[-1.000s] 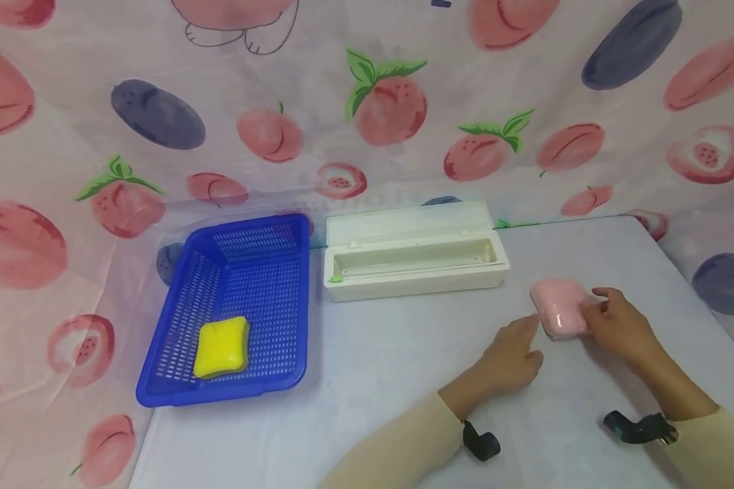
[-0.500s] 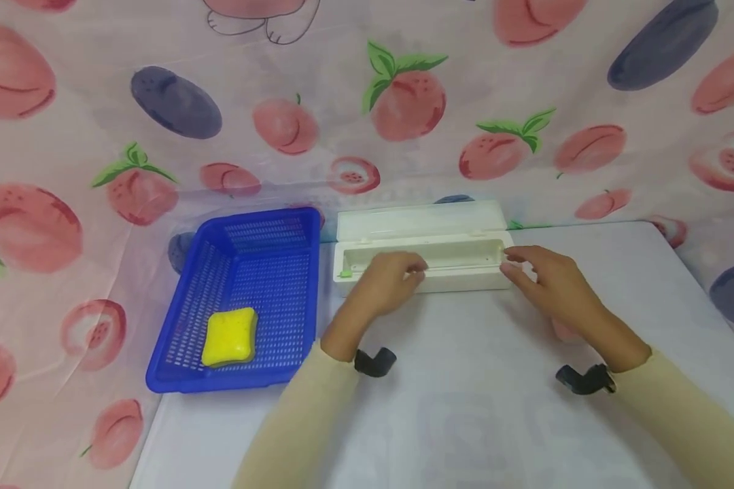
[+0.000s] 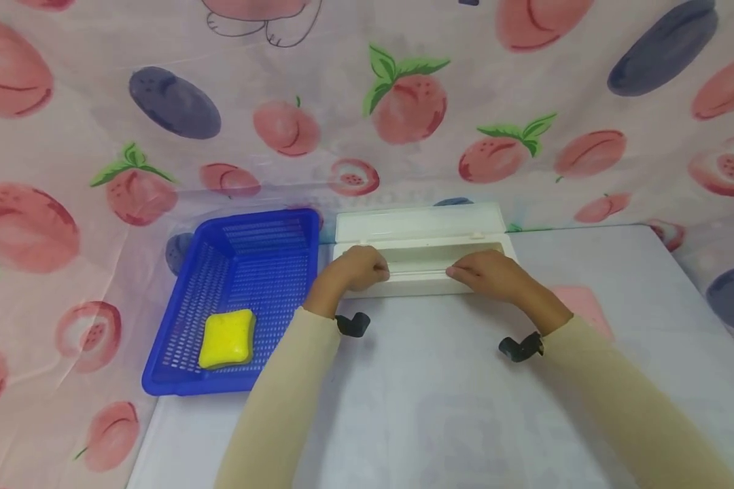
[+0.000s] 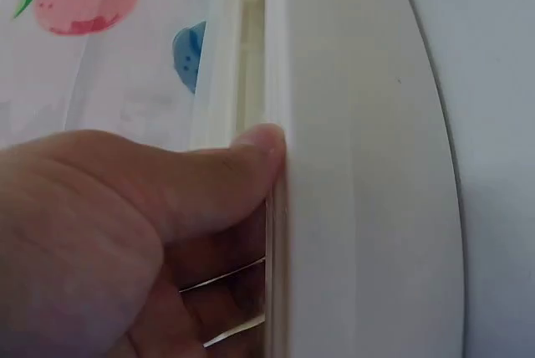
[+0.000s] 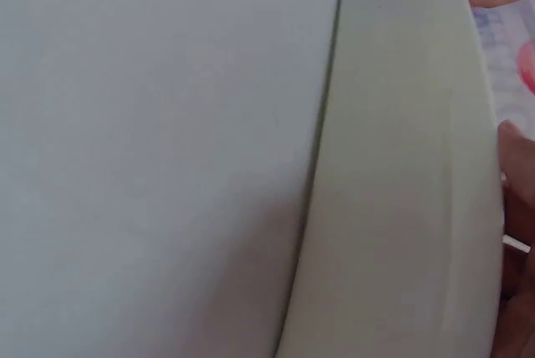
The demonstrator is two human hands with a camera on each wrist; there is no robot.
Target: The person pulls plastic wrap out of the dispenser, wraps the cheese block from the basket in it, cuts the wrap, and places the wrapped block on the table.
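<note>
A long white cling film dispenser (image 3: 425, 285) lies on the table, its lid (image 3: 422, 223) raised at the back. My left hand (image 3: 356, 269) pinches at the front rim towards the left end. In the left wrist view its thumb (image 4: 226, 176) presses on the rim with the fingers curled below. My right hand (image 3: 489, 273) pinches at the same rim nearer the right end. Part of that hand's fingers (image 5: 517, 207) show at the right wrist view's edge. Whether clear film lies between the fingertips cannot be seen. Behind my right forearm lies a pink, rounded-square block (image 3: 581, 305), partly hidden.
A blue perforated basket (image 3: 308, 292) stands left of the dispenser, close to my left forearm. Inside it lies a yellow, rounded-square block (image 3: 226, 338). A fruit-patterned cloth (image 3: 318, 54) hangs behind the white-covered table (image 3: 416, 407).
Both hands have left the pink block and moved left to the dispenser. Over the last half second they have come down on its front rim, fingertips now drawn together.
</note>
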